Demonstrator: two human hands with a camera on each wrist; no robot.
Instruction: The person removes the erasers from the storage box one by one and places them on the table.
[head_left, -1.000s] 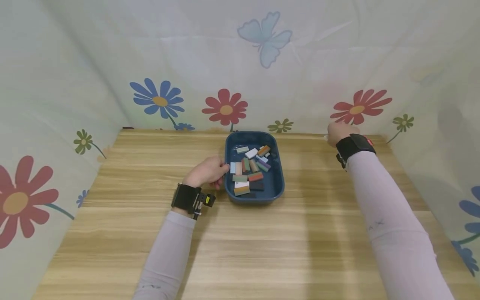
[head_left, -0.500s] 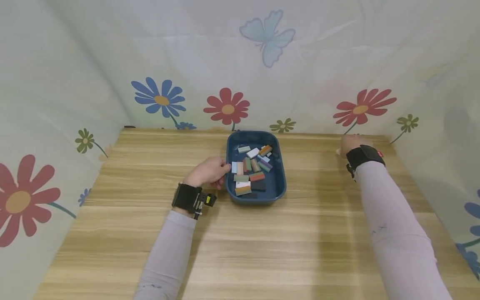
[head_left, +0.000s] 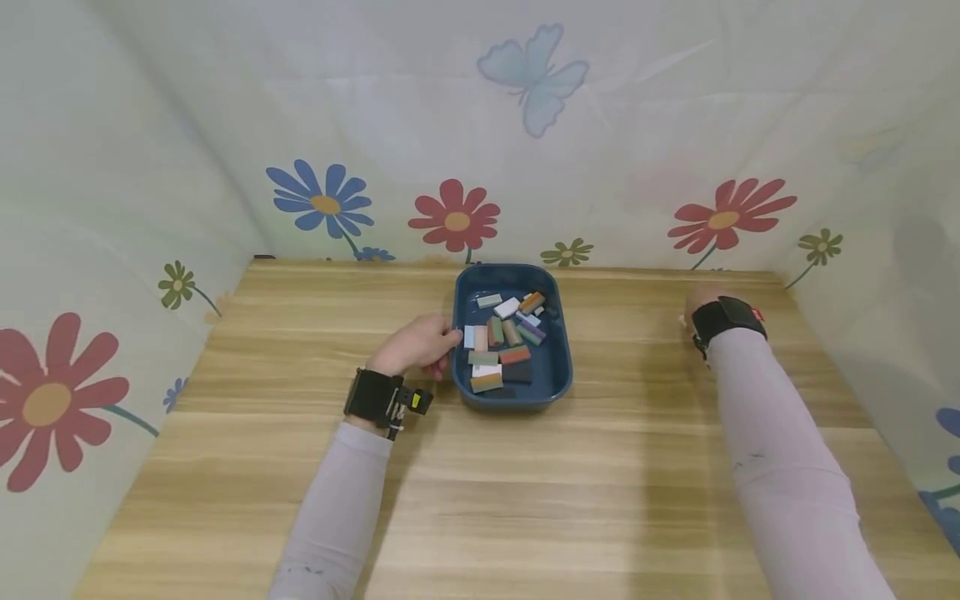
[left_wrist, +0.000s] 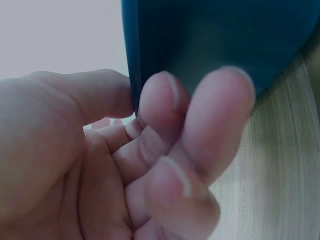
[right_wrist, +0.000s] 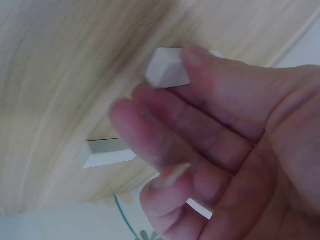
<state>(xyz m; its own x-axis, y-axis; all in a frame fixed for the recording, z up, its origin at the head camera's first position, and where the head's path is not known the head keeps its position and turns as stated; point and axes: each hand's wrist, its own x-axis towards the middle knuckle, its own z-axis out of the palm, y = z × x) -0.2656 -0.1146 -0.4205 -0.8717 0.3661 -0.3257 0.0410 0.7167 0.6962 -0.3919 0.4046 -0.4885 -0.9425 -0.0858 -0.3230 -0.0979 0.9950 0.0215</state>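
Observation:
A dark blue plastic bin (head_left: 564, 367) sits on the wooden table, holding several small rectangular blocks (head_left: 514, 356) in mixed colours, many two-toned. My left hand (head_left: 418, 343) is at its left side; the thumb and curled fingers (left_wrist: 165, 100) pinch the wall of the bin. Far to the right, my right hand (head_left: 702, 303) is low over the table near the back edge. The right wrist view has a white block (right_wrist: 167, 69) pinched between thumb and fingertips. A second white block (right_wrist: 107, 152) lies on the table beside those fingers. The right hand mostly hides these blocks in the head view.
A light wood-grain table (head_left: 525, 500) spreads beneath both arms. Pale curtains printed with flowers and a butterfly (head_left: 534, 79) stand along the back and both sides. Another white piece (right_wrist: 200, 208) shows partly behind the right hand's lower fingers.
My right hand has come down and slightly to the right, from above the table's back edge to the tabletop. The left hand and the bin have stayed in place.

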